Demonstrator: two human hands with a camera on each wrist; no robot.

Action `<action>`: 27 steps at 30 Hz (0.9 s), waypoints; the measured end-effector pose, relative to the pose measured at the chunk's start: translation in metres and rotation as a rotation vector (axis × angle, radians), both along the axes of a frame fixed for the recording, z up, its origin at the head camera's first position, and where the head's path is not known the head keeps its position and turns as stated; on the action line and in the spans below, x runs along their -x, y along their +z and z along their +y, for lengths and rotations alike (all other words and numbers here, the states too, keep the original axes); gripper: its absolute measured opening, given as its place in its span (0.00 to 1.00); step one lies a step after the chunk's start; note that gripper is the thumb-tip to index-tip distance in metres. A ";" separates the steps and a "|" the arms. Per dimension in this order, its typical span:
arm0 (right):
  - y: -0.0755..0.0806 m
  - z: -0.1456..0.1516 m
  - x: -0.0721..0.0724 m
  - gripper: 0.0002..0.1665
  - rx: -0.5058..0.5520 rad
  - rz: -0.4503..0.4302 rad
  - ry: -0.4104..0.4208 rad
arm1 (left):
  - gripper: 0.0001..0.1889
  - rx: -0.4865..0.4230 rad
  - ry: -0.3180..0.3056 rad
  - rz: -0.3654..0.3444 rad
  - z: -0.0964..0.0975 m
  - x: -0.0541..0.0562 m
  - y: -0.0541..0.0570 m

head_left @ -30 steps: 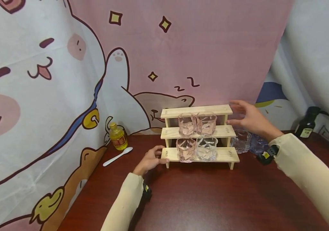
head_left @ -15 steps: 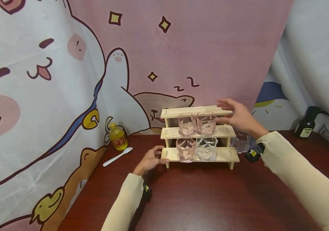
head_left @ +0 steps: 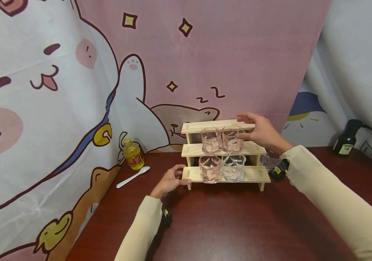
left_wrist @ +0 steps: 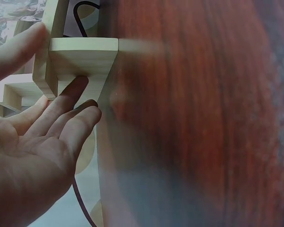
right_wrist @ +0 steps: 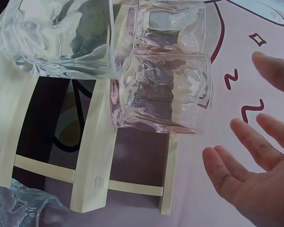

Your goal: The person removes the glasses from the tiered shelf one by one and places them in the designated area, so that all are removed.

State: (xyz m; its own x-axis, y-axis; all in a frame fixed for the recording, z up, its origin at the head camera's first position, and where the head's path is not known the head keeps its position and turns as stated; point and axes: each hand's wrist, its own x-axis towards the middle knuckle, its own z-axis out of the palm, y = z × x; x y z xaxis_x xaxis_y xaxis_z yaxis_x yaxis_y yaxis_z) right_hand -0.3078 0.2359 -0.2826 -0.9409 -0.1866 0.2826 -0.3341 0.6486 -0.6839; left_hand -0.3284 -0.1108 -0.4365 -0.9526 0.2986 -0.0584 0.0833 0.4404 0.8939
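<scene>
A three-tier wooden stand [head_left: 194, 173] holds several wavy tumblers. Two pink tumblers [head_left: 211, 140] sit side by side on its middle step. Another pink tumbler [head_left: 210, 169] and a clear tumbler [head_left: 234, 168] share the lowest step. My left hand [head_left: 170, 181] grips the left end of that step, thumb on the board and fingers [left_wrist: 78, 90] reaching beneath it against the leg. My right hand [head_left: 264, 132] hovers at the right pink tumbler [right_wrist: 163, 94] of the middle step, its fingers apart. In the right wrist view a gap shows between those fingers and the glass.
Behind the stand's right side, more glassware [head_left: 270, 160] is partly hidden by the right wrist. A yellow bottle [head_left: 133, 154] and white spoon [head_left: 133, 177] lie left of the stand. At far right stands a dark bottle [head_left: 347, 138]. A printed cloth backdrop [head_left: 254, 54] rises behind.
My right hand has moved left from beside the stand to the right pink tumbler on the middle step. My left hand and the stand have stayed in place.
</scene>
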 end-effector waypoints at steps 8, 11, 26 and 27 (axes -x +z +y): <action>-0.003 -0.001 0.008 0.44 -0.052 0.010 -0.001 | 0.39 -0.003 -0.012 0.012 -0.002 0.003 -0.001; -0.006 -0.001 0.011 0.44 -0.081 0.016 -0.008 | 0.39 -0.005 -0.010 0.010 -0.002 0.003 -0.001; -0.018 0.005 0.018 0.46 -0.100 -0.027 -0.030 | 0.39 0.019 -0.005 0.005 -0.001 0.000 0.001; -0.019 0.005 0.018 0.46 -0.101 -0.027 -0.030 | 0.39 0.020 -0.006 0.005 -0.001 0.000 0.001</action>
State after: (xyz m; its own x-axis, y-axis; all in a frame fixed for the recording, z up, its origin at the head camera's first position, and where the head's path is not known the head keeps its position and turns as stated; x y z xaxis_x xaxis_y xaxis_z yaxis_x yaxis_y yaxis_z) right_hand -0.3254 0.2409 -0.3015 -0.9534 -0.1845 0.2386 -0.2961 0.7241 -0.6229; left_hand -0.3280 -0.1115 -0.4354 -0.9512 0.3028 -0.0600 0.0899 0.4576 0.8846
